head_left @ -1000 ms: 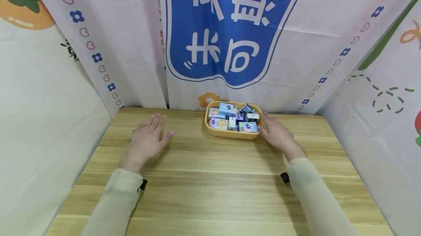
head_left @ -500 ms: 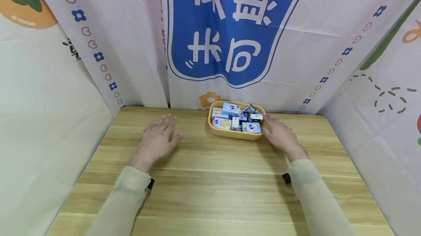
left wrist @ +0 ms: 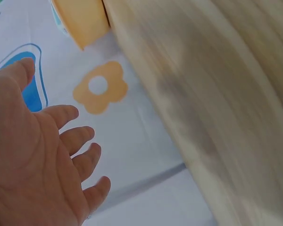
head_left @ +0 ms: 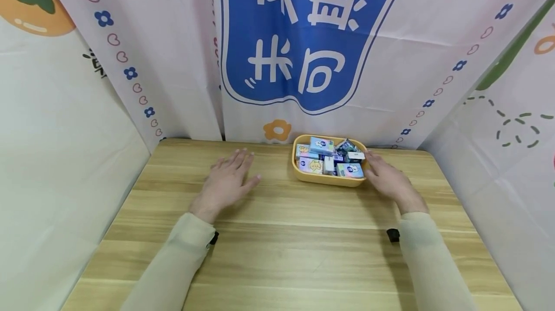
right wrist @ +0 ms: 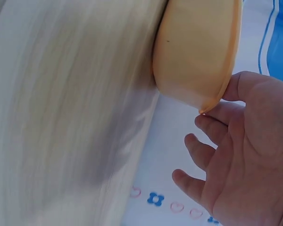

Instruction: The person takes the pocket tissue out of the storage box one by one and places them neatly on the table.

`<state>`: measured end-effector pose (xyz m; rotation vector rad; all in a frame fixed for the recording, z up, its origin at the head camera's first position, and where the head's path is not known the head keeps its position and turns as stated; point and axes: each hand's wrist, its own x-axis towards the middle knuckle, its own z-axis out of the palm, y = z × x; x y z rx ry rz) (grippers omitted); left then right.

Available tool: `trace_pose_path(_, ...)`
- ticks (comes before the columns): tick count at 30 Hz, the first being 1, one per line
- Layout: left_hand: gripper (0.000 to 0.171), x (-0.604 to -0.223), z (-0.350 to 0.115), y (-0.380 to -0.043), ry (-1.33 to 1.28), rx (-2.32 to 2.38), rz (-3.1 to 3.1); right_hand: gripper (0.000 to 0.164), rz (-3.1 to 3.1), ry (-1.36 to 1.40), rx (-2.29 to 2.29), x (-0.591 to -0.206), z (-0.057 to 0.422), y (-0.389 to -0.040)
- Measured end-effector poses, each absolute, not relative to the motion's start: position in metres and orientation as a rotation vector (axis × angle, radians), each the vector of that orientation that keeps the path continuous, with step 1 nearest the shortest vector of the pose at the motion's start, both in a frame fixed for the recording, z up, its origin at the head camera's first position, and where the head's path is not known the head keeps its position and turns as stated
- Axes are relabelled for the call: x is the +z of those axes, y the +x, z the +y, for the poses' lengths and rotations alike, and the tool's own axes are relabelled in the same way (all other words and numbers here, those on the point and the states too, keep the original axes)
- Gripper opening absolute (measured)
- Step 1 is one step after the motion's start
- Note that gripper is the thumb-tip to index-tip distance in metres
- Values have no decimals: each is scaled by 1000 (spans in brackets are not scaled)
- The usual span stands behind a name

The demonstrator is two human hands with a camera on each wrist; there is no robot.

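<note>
A yellow oval basket (head_left: 327,180) stands near the table's back edge, filled with several small printed boxes (head_left: 311,165) and a dark shiny packet (head_left: 347,146). My right hand (head_left: 390,182) pinches the basket's right end, thumb and forefinger at the rim. In the right wrist view, the thumb meets the rim of the basket (right wrist: 193,52) while the other fingers spread below it. Left of the basket, my left hand (head_left: 226,183) hovers palm down over the table, fingers spread and holding nothing; the left wrist view shows its bare palm (left wrist: 33,155).
The wooden table (head_left: 277,253) runs back to a white printed curtain (head_left: 182,60) with a blue sign and orange flower. White printed cloth (head_left: 56,166) also closes off both sides. A dark band shows at each wrist.
The basket has slid to the right along the back of the table, together with my right hand. My left hand has moved right too, its fingers still spread.
</note>
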<state>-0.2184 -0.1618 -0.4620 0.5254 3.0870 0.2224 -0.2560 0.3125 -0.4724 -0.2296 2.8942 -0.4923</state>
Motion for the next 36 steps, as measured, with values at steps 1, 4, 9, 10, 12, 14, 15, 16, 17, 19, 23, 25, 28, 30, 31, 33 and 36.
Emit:
trace_pose_path(1,80,-461,-158,-219,534,225,3084,67,2883,-229,-509,-472,317,-256)
trace_pose_path(4,81,-459,-148,-220,567,235,3079,68,2848,-225,-550,-473,330,-254)
trace_pose_path(9,82,-454,-126,-224,629,226,3070,69,2809,-256,-644,-473,346,-251)
trace_pose_path(10,82,-453,-121,-225,647,217,3067,70,2805,-268,-664,-473,348,-251)
trace_pose_path(12,82,-452,-110,-228,688,194,3063,74,2801,-299,-689,-474,352,-249)
trace_pose_path(14,82,-451,-100,-232,723,187,3056,82,2802,-315,-683,-476,354,-248)
trace_pose_path(15,81,-451,-95,-233,741,189,3055,88,2801,-313,-679,-476,355,-247)
trace_pose_path(16,81,-451,-90,-235,756,195,3054,94,2804,-307,-664,-477,355,-246)
trace_pose_path(17,80,-451,-85,-237,770,197,3053,100,2806,-305,-653,-478,355,-246)
trace_pose_path(19,80,-452,-76,-240,786,200,3051,108,2805,-286,-633,-479,354,-245)
trace_pose_path(23,77,-456,-58,-247,838,206,3048,113,2805,-272,-616,-479,352,-245)
trace_pose_path(25,75,-458,-48,-251,866,215,3049,113,2804,-271,-614,-479,352,-245)
trace_pose_path(28,72,-459,-35,-256,897,230,3061,112,2802,-259,-603,-477,351,-244)
trace_pose_path(30,70,-458,-26,-258,906,236,3066,112,2798,-246,-598,-477,351,-244)
trace_pose_path(31,69,-458,-22,-260,911,242,3071,112,2796,-238,-594,-477,351,-244)
trace_pose_path(33,68,-458,-13,-262,911,265,3074,113,2793,-230,-590,-477,351,-244)
trace_pose_path(36,68,-458,0,-267,914,289,3076,114,2790,-228,-592,-477,351,-244)
